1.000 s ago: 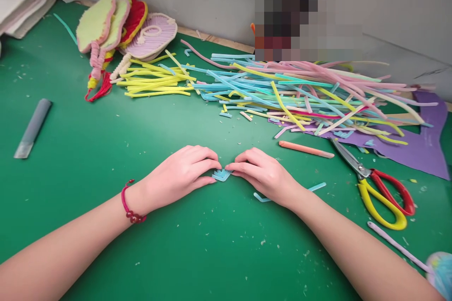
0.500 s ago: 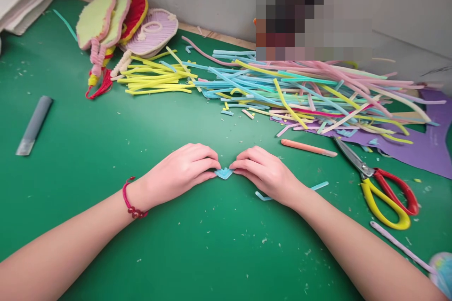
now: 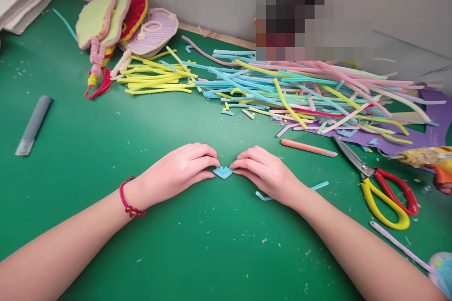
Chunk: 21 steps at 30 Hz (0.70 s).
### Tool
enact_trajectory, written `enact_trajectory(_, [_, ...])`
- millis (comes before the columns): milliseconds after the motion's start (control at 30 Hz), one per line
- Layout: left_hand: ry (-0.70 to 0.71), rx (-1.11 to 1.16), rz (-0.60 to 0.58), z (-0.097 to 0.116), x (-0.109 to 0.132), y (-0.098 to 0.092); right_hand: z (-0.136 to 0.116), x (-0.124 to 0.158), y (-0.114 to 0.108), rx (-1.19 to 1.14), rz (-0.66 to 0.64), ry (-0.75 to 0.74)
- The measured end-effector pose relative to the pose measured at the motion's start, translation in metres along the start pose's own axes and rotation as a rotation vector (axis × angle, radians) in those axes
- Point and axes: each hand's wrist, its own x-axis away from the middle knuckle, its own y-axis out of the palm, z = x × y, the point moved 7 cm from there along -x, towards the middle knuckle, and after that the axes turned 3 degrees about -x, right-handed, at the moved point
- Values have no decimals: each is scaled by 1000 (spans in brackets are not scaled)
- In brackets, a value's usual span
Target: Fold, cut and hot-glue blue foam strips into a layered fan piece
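Note:
A small light-blue V-shaped piece of bent pipe cleaner lies at the middle of the green table, its point toward me. My left hand pinches its left end between thumb and fingers. At its right end the fingertips of my right hand are closed in the same way. Beneath my right wrist runs a loose bent blue pipe cleaner, partly hidden by the arm.
Scissors with red and yellow handles lie at right, beside a glue gun at the edge. Behind spreads a heap of coloured pipe cleaners. Fuzzy fans rest at back left, a grey roll at left.
The glue gun has come into view at the right edge. My left hand has shifted slightly left, and more of the blue piece shows between my fingers. My right hand is nearly still.

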Motion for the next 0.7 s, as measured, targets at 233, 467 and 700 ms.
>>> enact_trajectory(233, [5,-2,4,0,0,-1,-1,0,0,5,3,-4])
enact_trajectory(467, [10,-30,21,1,-1,-1,0,0,0,0,3,2])
enact_trajectory(700, [27,-45,40,2,-1,0,0,-1,0,1,5,2])
